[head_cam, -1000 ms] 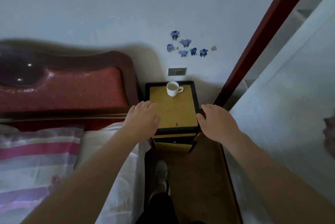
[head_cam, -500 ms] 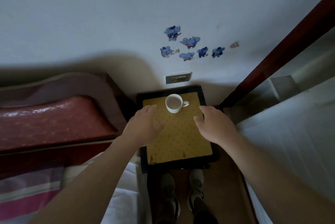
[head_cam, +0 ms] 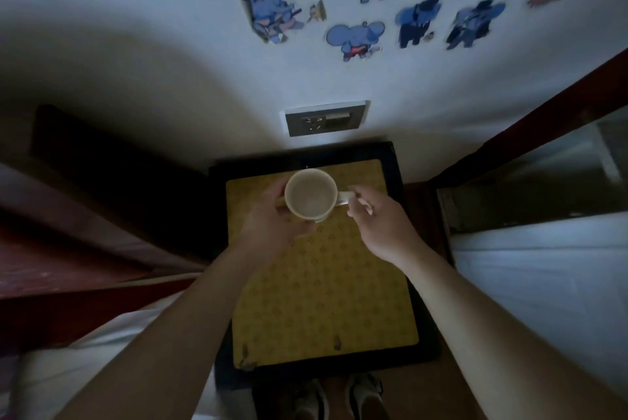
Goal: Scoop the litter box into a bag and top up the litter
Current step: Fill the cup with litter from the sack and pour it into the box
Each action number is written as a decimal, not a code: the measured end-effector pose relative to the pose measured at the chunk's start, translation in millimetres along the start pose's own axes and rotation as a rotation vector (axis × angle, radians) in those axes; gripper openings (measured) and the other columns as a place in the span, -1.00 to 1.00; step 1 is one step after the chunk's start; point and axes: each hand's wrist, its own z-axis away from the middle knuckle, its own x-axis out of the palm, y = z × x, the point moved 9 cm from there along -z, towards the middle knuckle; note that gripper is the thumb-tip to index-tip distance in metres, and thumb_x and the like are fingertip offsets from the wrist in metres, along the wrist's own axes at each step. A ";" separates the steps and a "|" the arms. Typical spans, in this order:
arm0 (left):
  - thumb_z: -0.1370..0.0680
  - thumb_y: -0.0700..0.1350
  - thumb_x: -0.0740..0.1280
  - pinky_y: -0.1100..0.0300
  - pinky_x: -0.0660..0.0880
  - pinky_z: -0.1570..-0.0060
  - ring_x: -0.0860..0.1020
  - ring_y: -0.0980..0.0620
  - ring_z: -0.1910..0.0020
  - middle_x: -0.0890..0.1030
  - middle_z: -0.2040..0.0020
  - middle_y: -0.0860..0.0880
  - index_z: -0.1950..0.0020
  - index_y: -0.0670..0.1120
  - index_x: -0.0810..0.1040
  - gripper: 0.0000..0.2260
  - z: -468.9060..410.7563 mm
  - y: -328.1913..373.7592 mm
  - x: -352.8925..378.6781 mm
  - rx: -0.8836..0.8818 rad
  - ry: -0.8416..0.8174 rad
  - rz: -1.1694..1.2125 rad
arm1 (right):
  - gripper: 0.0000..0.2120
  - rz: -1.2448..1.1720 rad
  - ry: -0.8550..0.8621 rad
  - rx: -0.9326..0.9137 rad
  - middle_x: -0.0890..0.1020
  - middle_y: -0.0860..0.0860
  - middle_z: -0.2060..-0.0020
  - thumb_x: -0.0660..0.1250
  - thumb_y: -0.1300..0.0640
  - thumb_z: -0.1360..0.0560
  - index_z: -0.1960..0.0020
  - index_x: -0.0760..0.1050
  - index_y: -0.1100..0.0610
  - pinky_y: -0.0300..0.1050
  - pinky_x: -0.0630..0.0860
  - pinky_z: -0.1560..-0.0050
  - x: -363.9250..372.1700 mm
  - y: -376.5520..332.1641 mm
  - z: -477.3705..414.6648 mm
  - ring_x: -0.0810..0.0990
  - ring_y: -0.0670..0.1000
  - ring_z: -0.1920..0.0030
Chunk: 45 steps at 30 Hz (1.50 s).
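Gripping a white cup [head_cam: 311, 193] at the worktop's [head_cam: 323, 283] far end.
Its body sits in the left hand [head_cam: 272, 220], the right hand [head_cam: 379, 224] pinches the right-pointing handle [head_cam: 344, 198]; no litter box or bag in view.

cup [head_cam: 311, 193] — between left hand [head_cam: 272, 224] and right hand [head_cam: 382, 224], over nightstand [head_cam: 323, 283] | socket [head_cam: 324, 118] on wall [head_cam: 136, 11] behind | bed [head_cam: 85, 362] left

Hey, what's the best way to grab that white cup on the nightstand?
By the handle, from the right: it juts out toward that side, and the right hand pinches it there. The round body of the cup suits the left hand cupping it from the left.
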 end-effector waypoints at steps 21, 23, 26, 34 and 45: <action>-0.23 -0.09 0.63 -0.02 0.61 -0.07 0.62 0.08 -0.08 0.64 -0.11 0.18 -0.25 0.33 0.50 -0.32 165.9 131.0 -92.5 0.217 0.149 0.202 | -0.82 -0.077 0.046 -0.201 0.65 -0.09 0.02 0.23 0.07 -0.64 -0.16 0.56 -0.08 0.24 0.59 -0.09 -63.3 -164.5 159.4 0.65 0.09 -0.01; -0.24 -0.16 0.63 -0.07 0.60 -0.08 0.63 0.01 -0.04 0.65 -0.07 0.18 -0.22 0.33 0.51 -0.33 203.4 148.2 -110.4 0.228 0.197 0.206 | -0.83 -0.058 0.034 -0.233 0.66 -0.11 0.04 0.23 0.07 -0.64 -0.13 0.57 -0.09 0.20 0.60 -0.10 -66.3 -193.0 187.2 0.66 0.03 0.00; -0.26 -0.20 0.62 -0.03 0.61 -0.06 0.65 -0.05 -0.01 0.66 -0.05 0.13 -0.26 0.19 0.53 -0.35 260.6 161.4 -128.6 0.235 0.269 0.215 | -0.84 -0.087 -0.003 -0.298 0.68 -0.09 0.05 0.25 0.08 -0.62 -0.09 0.60 -0.08 0.17 0.60 -0.13 -64.1 -225.0 227.6 0.67 -0.01 0.00; -0.29 -0.27 0.62 0.22 0.59 0.01 0.66 0.07 0.02 0.68 -0.02 0.15 -0.19 0.27 0.55 -0.38 424.8 168.5 -143.7 0.199 0.598 0.350 | -0.81 -0.123 -0.257 -0.486 0.71 -0.10 0.03 0.27 0.10 -0.62 -0.15 0.61 -0.01 0.09 0.59 -0.18 -38.0 -274.7 325.3 0.68 -0.09 -0.03; -0.25 -0.31 0.63 -0.01 0.63 -0.06 0.68 0.05 0.07 0.68 0.00 0.18 -0.21 0.28 0.54 -0.30 672.6 73.0 -134.2 0.062 1.099 0.526 | -0.82 0.058 -0.721 -0.708 0.73 -0.02 0.10 0.26 0.18 -0.61 -0.04 0.64 0.05 -0.04 0.62 -0.05 98.8 -316.8 503.4 0.70 -0.03 0.03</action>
